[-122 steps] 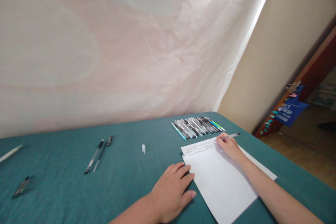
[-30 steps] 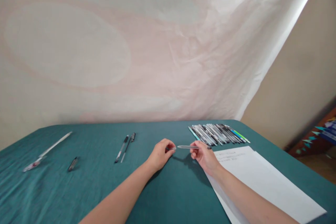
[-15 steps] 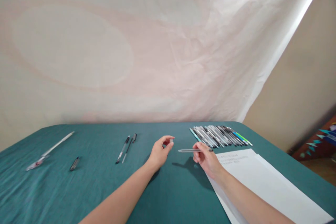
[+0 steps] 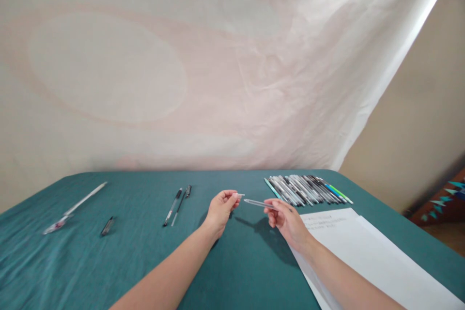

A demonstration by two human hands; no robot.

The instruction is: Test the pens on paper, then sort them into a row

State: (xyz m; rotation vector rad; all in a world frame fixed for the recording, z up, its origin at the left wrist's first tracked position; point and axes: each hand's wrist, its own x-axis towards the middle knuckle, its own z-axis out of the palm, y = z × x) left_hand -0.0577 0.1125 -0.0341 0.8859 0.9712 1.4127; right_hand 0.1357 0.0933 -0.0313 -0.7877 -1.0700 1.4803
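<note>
Above teal tablecloth, pinching pale pen cap in left hand, clear-barrelled pen in right hand; best align both squarely first.

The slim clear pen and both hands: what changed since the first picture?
The right hand lifted the slim clear pen off the white paper sheets and brought it leftward. The left hand picked up the small translucent cap from the green tablecloth and now pinches it. The row of assorted pens stayed put.
</note>
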